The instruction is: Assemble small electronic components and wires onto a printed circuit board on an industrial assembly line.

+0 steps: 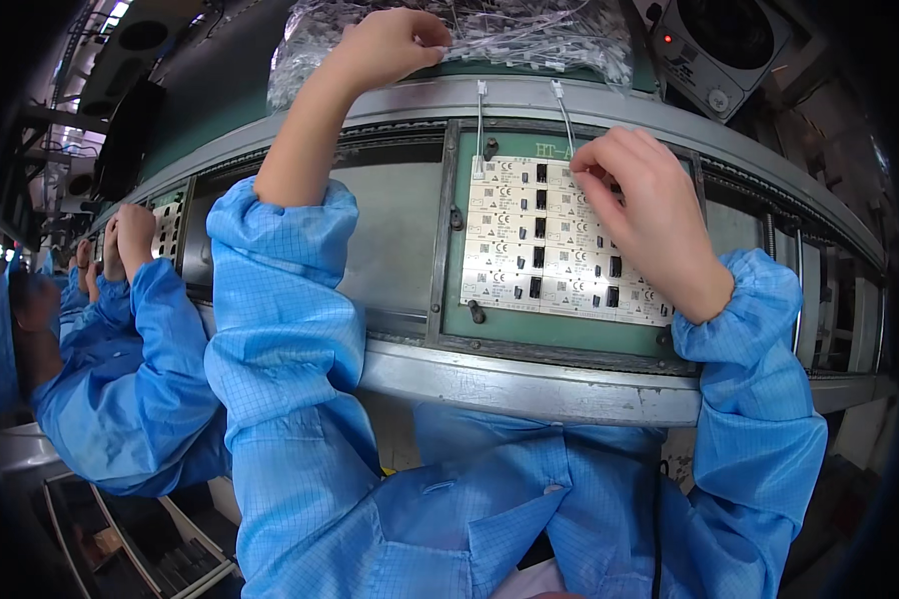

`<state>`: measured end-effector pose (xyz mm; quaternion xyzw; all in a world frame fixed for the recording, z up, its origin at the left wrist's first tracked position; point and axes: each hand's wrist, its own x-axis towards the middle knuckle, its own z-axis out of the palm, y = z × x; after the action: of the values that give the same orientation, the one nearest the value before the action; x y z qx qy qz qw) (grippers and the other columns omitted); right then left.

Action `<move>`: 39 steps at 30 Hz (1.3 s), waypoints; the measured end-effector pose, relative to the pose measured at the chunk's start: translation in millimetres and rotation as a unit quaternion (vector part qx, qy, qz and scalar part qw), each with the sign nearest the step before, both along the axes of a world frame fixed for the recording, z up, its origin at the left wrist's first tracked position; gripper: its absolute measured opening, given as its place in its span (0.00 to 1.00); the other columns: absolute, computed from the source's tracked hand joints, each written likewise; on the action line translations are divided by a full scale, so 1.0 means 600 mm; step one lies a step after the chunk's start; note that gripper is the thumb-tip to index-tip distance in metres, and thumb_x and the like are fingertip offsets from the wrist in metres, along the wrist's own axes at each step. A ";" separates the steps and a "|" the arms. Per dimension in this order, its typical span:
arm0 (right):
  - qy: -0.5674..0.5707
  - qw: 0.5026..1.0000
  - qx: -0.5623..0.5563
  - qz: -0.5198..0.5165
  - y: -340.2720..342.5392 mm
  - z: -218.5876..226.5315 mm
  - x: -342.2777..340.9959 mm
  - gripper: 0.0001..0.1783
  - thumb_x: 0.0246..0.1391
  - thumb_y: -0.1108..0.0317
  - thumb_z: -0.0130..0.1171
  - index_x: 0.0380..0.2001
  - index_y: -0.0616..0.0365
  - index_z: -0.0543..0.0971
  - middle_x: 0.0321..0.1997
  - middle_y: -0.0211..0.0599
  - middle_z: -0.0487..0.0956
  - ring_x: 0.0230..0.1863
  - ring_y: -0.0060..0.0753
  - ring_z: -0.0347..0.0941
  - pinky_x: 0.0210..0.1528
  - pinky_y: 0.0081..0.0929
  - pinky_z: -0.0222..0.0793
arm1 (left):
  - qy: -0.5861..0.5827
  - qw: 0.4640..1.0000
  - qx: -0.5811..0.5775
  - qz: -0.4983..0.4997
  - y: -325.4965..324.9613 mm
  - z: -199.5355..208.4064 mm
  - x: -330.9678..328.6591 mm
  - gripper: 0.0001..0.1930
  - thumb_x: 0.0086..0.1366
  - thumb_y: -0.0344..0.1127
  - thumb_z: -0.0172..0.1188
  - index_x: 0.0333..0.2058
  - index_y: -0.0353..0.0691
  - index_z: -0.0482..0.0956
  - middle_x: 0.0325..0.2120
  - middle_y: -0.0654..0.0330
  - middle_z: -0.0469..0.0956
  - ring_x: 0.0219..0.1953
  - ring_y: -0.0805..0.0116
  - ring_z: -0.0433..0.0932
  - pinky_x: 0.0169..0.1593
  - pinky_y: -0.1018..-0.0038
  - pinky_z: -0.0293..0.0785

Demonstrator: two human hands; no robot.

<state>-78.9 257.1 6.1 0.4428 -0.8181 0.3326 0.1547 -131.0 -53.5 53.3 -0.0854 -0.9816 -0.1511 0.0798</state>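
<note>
My right hand (649, 205) is closed in a pinch at the upper right of a white printed circuit board panel (509, 222). A short white cable with a plug (564, 112) runs down to its fingertips, where the cable's lower end is hidden. Another white cable (480, 125) lies to the left, its lower plug on the panel's top left corner and its upper plug on the metal rail. My left hand (395, 45) reaches to a heap of white cables (539, 45) in clear plastic, fingers curled together; what they hold cannot be made out.
The panel, with rows of small black parts, lies in a green fixture (456, 321) framed in dark edging on a conveyor line. Metal rails (529, 384) run along both sides. A black round-fronted device (724, 40) stands at the far right. Co-workers in blue (135, 369) sit at the left.
</note>
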 end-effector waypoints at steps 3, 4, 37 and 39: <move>-0.063 0.998 0.009 0.005 -0.004 -0.008 -0.003 0.04 0.54 0.75 0.62 0.33 0.63 0.78 0.29 0.36 0.76 0.34 0.36 0.73 0.37 0.31 0.70 | 0.033 0.997 -0.066 -0.019 -0.008 -0.005 -0.016 0.10 0.56 0.34 0.63 0.36 0.41 0.86 0.30 0.52 0.84 0.35 0.55 0.83 0.40 0.62 0.78; -0.105 0.994 0.016 0.002 -0.005 -0.012 -0.006 0.04 0.53 0.75 0.63 0.32 0.62 0.78 0.29 0.35 0.75 0.34 0.35 0.73 0.37 0.30 0.68 | 0.030 0.997 -0.065 -0.017 -0.014 0.001 -0.017 0.10 0.56 0.34 0.63 0.36 0.41 0.86 0.30 0.52 0.84 0.35 0.55 0.83 0.40 0.62 0.78; -0.058 0.998 0.034 -0.016 -0.010 -0.017 -0.014 0.02 0.54 0.71 0.61 0.29 0.54 0.77 0.28 0.27 0.75 0.37 0.31 0.72 0.49 0.32 0.56 | -0.025 0.977 0.193 -0.086 0.102 -0.034 -0.042 0.14 0.62 0.28 0.58 0.45 0.40 0.85 0.33 0.60 0.83 0.36 0.73 0.81 0.44 0.72 0.77; -0.057 0.998 0.029 -0.017 -0.010 -0.018 -0.014 0.02 0.54 0.71 0.61 0.29 0.54 0.77 0.28 0.27 0.75 0.38 0.31 0.72 0.49 0.32 0.56 | -0.038 0.976 0.212 0.037 0.107 -0.023 -0.054 0.14 0.61 0.35 0.61 0.44 0.42 0.86 0.33 0.54 0.85 0.39 0.59 0.85 0.47 0.66 0.79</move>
<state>-87.1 251.3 -4.4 0.4131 -0.8425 0.3309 0.1003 -163.5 10.5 39.6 -0.0245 -0.9321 -0.3556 0.0645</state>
